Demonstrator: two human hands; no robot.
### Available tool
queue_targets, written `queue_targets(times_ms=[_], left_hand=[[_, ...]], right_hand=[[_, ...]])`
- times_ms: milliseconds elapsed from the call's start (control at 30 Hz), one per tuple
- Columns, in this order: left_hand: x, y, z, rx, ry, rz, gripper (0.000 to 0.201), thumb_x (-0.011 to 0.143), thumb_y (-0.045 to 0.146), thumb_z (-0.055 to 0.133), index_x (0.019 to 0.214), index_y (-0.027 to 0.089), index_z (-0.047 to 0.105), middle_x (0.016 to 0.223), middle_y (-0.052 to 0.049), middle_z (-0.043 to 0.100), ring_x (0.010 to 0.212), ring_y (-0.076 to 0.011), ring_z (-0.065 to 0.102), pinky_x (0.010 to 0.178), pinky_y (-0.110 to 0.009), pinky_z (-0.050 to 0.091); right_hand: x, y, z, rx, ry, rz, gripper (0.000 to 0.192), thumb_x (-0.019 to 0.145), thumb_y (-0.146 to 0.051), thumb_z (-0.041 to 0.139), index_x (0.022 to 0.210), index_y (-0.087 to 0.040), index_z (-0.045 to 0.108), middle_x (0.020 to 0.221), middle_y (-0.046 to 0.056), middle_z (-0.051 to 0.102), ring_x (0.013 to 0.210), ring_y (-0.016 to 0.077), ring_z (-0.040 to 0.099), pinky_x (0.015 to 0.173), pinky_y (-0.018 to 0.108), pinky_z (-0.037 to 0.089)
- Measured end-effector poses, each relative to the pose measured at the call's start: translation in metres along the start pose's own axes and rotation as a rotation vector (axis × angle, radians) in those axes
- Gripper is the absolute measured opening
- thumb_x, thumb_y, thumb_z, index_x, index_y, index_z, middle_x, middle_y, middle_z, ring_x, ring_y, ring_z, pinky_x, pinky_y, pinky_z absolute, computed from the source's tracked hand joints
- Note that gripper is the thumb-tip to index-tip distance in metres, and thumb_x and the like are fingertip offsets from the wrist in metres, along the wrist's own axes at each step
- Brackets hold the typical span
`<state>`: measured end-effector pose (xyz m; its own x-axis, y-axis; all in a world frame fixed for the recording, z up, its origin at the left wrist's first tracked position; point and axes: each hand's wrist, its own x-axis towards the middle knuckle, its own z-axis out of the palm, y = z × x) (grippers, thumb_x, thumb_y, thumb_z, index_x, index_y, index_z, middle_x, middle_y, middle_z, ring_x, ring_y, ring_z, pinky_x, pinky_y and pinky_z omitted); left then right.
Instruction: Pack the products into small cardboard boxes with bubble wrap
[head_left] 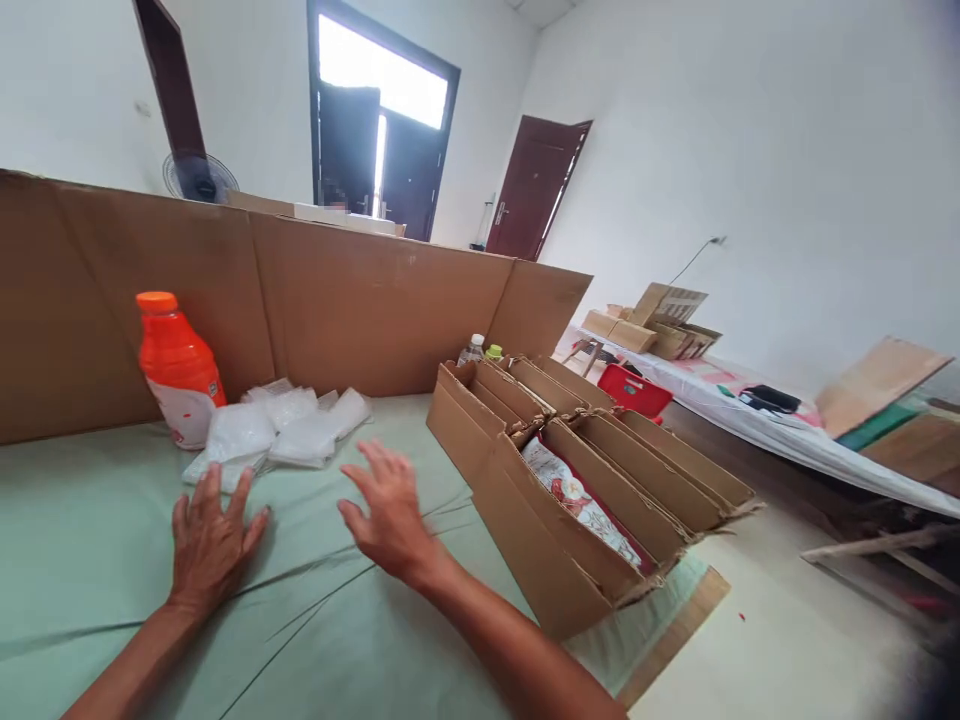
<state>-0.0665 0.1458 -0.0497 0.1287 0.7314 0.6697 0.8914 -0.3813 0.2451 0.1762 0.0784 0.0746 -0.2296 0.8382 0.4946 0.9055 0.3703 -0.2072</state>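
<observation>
My left hand [210, 540] lies flat on the green cloth [90, 560] covering the table, fingers spread, just below a heap of clear plastic bags [277, 428]. My right hand [388, 515] hovers over the cloth with fingers apart, holding nothing, a little left of several long open cardboard boxes [555, 545]. The nearest box holds a red and white printed packet [585, 500]. An orange bottle [178, 368] with an orange cap stands behind the bags.
A tall cardboard screen [360, 300] walls off the back of the table. Two small bottles [480, 350] stand behind the boxes. To the right, a white-covered table [780, 430] carries cardboard boxes and a red basket [634, 390]. A fan [199, 178] and doors are behind.
</observation>
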Motion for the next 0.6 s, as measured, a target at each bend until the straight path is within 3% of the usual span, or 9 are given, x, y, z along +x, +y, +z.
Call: queue_targets(times_ms=[133, 200, 267, 333, 400, 467, 600], left_hand=[[-0.049, 0.017, -0.015, 0.031, -0.190, 0.211, 0.043, 0.093, 0.036, 0.050, 0.129, 0.016, 0.065, 0.147, -0.022, 0.053, 0.138, -0.0393, 0.046, 0.113, -0.060, 0.032], [-0.075, 0.034, -0.028, 0.021, -0.308, 0.283, 0.042, 0.091, 0.035, 0.055, 0.129, 0.021, 0.066, 0.142, -0.017, 0.059, 0.134, -0.0355, 0.051, 0.112, -0.056, 0.035], [-0.098, 0.057, -0.044, -0.022, -0.380, 0.315, 0.049, 0.090, 0.037, 0.059, 0.138, 0.025, 0.059, 0.147, -0.014, 0.055, 0.137, -0.0326, 0.049, 0.113, -0.052, 0.035], [-0.115, 0.079, -0.058, -0.083, -0.433, 0.334, 0.057, 0.090, 0.039, 0.061, 0.145, 0.029, 0.051, 0.154, -0.011, 0.048, 0.141, -0.0315, 0.045, 0.116, -0.052, 0.034], [-0.129, 0.096, -0.068, -0.159, -0.477, 0.353, 0.063, 0.088, 0.038, 0.063, 0.148, 0.031, 0.046, 0.157, -0.008, 0.044, 0.143, -0.0318, 0.043, 0.116, -0.054, 0.035], [-0.143, 0.103, -0.077, -0.250, -0.471, 0.336, 0.062, 0.088, 0.034, 0.063, 0.148, 0.032, 0.046, 0.156, -0.007, 0.045, 0.141, -0.0315, 0.046, 0.114, -0.053, 0.040], [-0.168, 0.092, -0.100, -0.398, -0.385, 0.078, 0.055, 0.093, 0.030, 0.055, 0.147, 0.029, 0.047, 0.152, -0.010, 0.052, 0.135, -0.0282, 0.054, 0.106, -0.044, 0.052]], right_hand=[[-0.078, 0.041, -0.092, -0.361, 0.221, 0.010, 0.046, 0.093, -0.027, 0.058, 0.138, -0.018, 0.052, 0.147, 0.017, 0.052, 0.137, 0.0330, 0.046, 0.109, 0.050, 0.033], [-0.101, 0.072, -0.126, -0.608, 0.263, 0.095, 0.055, 0.094, -0.033, 0.055, 0.144, -0.010, 0.045, 0.140, 0.024, 0.058, 0.124, 0.0384, 0.056, 0.098, 0.051, 0.040], [-0.113, 0.100, -0.145, -0.780, 0.228, 0.135, 0.051, 0.095, -0.038, 0.052, 0.134, -0.005, 0.055, 0.107, 0.024, 0.073, 0.091, 0.0369, 0.069, 0.077, 0.046, 0.045], [-0.118, 0.116, -0.151, -0.863, 0.165, 0.122, 0.034, 0.094, -0.034, 0.050, 0.109, -0.009, 0.069, 0.069, 0.014, 0.072, 0.057, 0.0295, 0.064, 0.060, 0.038, 0.040], [-0.118, 0.115, -0.151, -0.877, 0.129, 0.067, 0.025, 0.093, -0.026, 0.049, 0.086, -0.016, 0.071, 0.051, 0.007, 0.064, 0.043, 0.0240, 0.055, 0.053, 0.034, 0.032], [-0.116, 0.098, -0.150, -0.825, 0.138, -0.025, 0.026, 0.093, -0.021, 0.049, 0.075, -0.020, 0.068, 0.052, 0.006, 0.064, 0.044, 0.0220, 0.056, 0.055, 0.033, 0.032], [-0.115, 0.034, -0.147, -0.515, 0.110, -0.231, 0.031, 0.098, -0.015, 0.043, 0.074, -0.020, 0.063, 0.061, 0.003, 0.067, 0.057, 0.0183, 0.059, 0.067, 0.033, 0.037]])
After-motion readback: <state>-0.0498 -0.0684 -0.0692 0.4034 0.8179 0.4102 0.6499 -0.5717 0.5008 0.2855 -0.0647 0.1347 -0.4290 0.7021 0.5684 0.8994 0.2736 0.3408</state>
